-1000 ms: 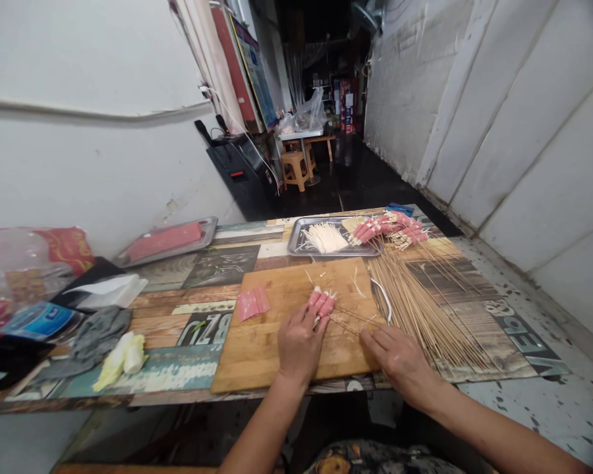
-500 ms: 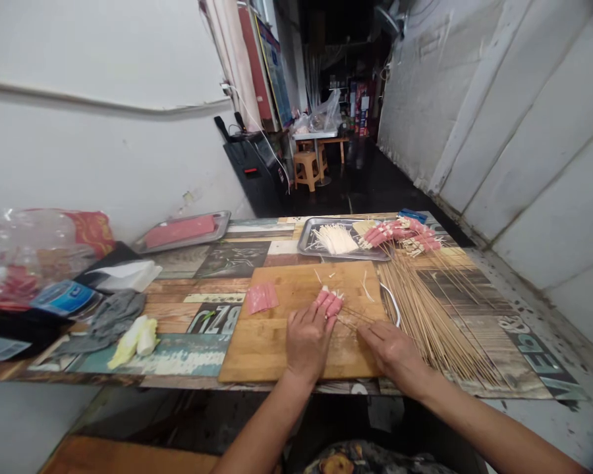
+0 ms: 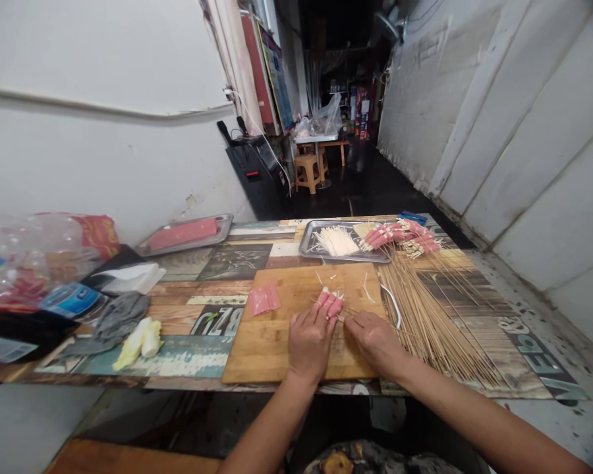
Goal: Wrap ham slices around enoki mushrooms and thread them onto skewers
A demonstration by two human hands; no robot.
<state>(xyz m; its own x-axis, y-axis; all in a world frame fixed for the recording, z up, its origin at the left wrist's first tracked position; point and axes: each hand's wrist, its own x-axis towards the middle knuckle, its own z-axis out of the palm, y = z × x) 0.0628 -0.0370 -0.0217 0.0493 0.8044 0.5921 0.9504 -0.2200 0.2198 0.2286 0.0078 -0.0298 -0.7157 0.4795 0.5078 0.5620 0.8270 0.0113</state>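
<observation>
On the wooden cutting board, my left hand presses down on a small row of pink meat rolls with white enoki ends. Its fingers lie together over the rolls. My right hand pinches thin bamboo skewers that run into the right side of the rolls. Skewer tips seem to show just left of them. A few slices of pink meat lie flat at the board's left, and loose enoki strands are scattered near its far edge.
Behind the board a metal tray holds enoki and finished meat skewers. Many bare bamboo skewers spread at the right. Leftward are a tray of meat, a grey cloth, cabbage pieces and plastic bags.
My right hand has moved left, close to my left hand, pushing the skewers further into the meat rolls. My left hand stays on the rolls.
</observation>
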